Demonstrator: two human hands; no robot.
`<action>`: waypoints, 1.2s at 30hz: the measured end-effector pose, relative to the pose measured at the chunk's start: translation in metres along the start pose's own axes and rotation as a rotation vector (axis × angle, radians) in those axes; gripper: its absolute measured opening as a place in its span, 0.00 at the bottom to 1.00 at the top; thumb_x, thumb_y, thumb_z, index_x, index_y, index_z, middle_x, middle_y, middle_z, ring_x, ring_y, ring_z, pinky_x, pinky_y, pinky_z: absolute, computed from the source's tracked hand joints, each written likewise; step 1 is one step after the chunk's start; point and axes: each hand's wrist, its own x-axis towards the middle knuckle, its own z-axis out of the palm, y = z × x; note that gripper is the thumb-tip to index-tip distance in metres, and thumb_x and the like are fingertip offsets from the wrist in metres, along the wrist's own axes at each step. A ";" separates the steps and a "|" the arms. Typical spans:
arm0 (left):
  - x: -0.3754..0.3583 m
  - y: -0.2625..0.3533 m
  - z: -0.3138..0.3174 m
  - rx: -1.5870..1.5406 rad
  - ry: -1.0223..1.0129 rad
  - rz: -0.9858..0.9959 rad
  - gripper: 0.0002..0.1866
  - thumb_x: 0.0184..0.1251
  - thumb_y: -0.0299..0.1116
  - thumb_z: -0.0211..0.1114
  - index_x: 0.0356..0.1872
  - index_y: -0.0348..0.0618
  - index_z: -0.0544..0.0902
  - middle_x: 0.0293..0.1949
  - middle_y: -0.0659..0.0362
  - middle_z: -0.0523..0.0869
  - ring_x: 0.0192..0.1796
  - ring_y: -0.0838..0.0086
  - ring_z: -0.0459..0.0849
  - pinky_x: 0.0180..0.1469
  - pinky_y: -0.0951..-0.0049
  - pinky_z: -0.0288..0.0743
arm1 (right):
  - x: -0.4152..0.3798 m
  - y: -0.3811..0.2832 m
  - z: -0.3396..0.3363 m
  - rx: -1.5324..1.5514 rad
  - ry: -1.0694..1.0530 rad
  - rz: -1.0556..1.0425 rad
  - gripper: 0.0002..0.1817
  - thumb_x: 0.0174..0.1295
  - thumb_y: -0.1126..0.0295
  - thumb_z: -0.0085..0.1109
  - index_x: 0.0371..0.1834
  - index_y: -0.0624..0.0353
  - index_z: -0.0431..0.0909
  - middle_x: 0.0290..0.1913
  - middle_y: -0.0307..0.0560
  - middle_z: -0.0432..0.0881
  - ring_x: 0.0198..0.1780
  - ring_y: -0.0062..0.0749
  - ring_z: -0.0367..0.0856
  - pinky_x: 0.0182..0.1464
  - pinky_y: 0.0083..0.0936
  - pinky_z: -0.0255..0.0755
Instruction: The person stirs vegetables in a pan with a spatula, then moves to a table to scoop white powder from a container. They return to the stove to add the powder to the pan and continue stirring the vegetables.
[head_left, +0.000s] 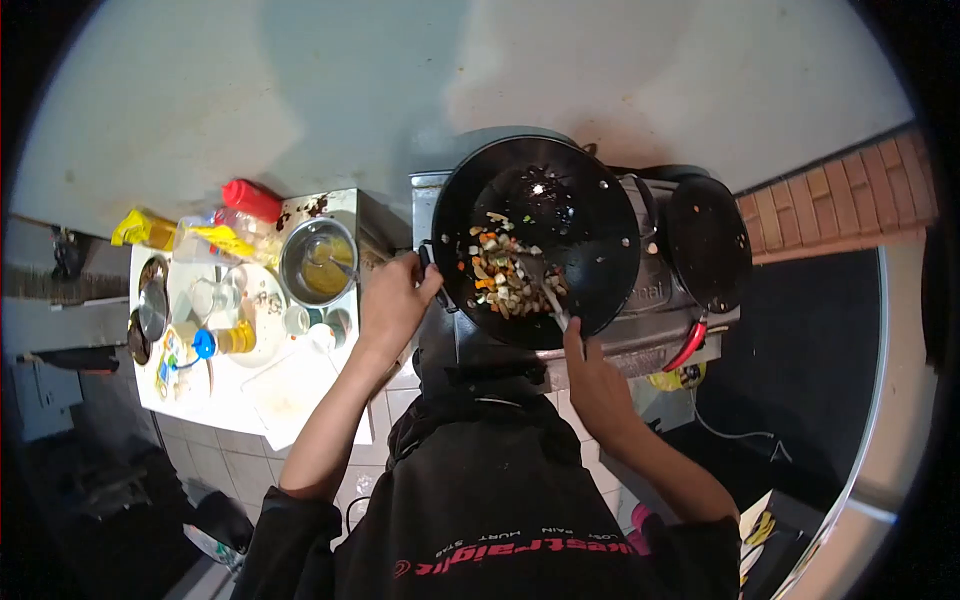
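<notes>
so, nearest the camera, the right hand sits just below the big round black wok, fingers curled shut round the handle of a pale utensil whose tip is in the chopped veg mix (orange, white, green bits) at the wok's near-left side. the left hand is at the wok's left rim, closed on or against the small side handle there; can't tell how tight the hold is.

risks, as i read it: food is heaped toward the near edge, so a hard push w/ the utensil could flick bits over the rim onto the stove. if the left grip slips, the wok may tip or spin. bare skin sits close to hot metal, so a burn is possible.

right of the wok, a smaller black pan w/ red handle sits touching or nearly so; a swing could knock it. left of the wok, a cluttered white counter w/ a steel bowl of yellow liquid and a red-capped bottle farther back.
</notes>
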 end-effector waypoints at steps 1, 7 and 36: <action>0.001 0.002 -0.002 -0.004 -0.014 -0.009 0.17 0.64 0.39 0.62 0.28 0.30 0.82 0.25 0.41 0.83 0.31 0.46 0.83 0.37 0.53 0.75 | 0.002 0.002 -0.004 0.028 0.058 0.008 0.33 0.59 0.80 0.50 0.71 0.69 0.56 0.42 0.66 0.74 0.30 0.56 0.83 0.30 0.42 0.79; 0.005 -0.003 -0.002 -0.013 -0.018 0.012 0.17 0.64 0.39 0.63 0.28 0.30 0.82 0.23 0.42 0.82 0.29 0.46 0.82 0.36 0.54 0.75 | -0.048 -0.021 -0.004 -0.087 -0.084 0.040 0.34 0.59 0.79 0.51 0.71 0.66 0.55 0.40 0.61 0.74 0.23 0.46 0.83 0.23 0.38 0.79; 0.009 -0.006 0.001 0.045 0.034 0.026 0.19 0.66 0.42 0.62 0.31 0.29 0.79 0.26 0.40 0.81 0.32 0.45 0.82 0.36 0.55 0.72 | 0.010 0.041 -0.051 -0.257 0.008 -0.098 0.34 0.54 0.81 0.53 0.68 0.67 0.59 0.36 0.62 0.78 0.24 0.50 0.83 0.24 0.40 0.78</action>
